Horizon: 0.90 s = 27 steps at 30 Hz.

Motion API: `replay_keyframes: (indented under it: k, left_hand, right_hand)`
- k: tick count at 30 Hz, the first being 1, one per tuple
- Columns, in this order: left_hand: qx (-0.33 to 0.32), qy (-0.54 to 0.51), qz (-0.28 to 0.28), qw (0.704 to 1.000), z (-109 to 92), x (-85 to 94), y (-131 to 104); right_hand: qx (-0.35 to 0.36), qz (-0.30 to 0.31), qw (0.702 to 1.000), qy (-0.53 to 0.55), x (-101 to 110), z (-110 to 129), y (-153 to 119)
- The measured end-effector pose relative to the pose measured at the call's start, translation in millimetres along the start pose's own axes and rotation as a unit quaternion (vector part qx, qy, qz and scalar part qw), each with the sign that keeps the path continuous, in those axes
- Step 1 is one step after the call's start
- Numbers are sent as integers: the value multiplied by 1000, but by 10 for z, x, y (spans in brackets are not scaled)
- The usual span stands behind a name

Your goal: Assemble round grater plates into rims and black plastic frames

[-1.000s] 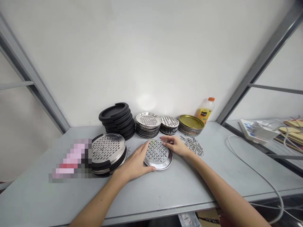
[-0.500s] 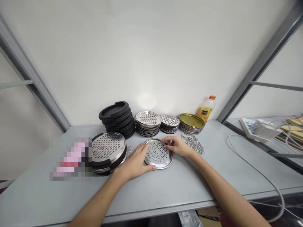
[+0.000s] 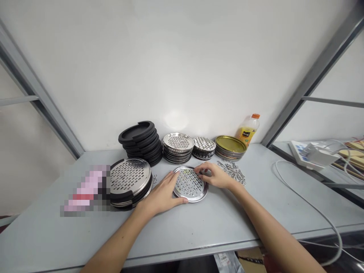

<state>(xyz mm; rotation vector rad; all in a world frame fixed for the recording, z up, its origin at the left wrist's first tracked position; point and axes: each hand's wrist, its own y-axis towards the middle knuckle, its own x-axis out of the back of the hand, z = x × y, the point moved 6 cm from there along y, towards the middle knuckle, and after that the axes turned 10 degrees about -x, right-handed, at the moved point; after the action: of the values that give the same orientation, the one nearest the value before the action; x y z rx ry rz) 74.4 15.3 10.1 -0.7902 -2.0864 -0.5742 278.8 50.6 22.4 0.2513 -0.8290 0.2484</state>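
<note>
Two hands around one perforated disc [image 3: 189, 182], flat or nearly so on the table [image 3: 182, 235], straight ahead at your 12. Clock centre = disc, 12 away from you. Your left hand [image 3: 160, 192] is spread along the disc's 8-to-10 side, fingers near 10, thumb at about 6 by the rim [image 3: 199, 198]; it cups, doesn't clamp. Your right hand [image 3: 212, 175] is curled at 1 to 2, thumb and finger by the edge; whether they actually pinch metal, can't tell.

How to do this well, my judgement: let the left brace from 9 so the disc can't skate, and work the edge at 1 with fingertips only, light and even. Keep skin off the holes; they look raised and could scrape. Check the rim all round, 12, 3, 6, 9; can't tell from here if the perforated part sits flush inside it. Don't lean the left wrist back: the stack of discs in black holders [image 3: 129, 182] is close at 9. Loose metal clips [image 3: 233, 171] near 2 to 3, right forearm beside them; lift clear, don't sweep.
</note>
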Motion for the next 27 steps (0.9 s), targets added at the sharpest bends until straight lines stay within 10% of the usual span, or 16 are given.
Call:
replay_keyframes:
  k: [27]
  left_hand:
    - [-38, 86, -59, 994, -142, 122, 9]
  right_hand:
    - [-79, 46, 990, 104, -37, -11, 17]
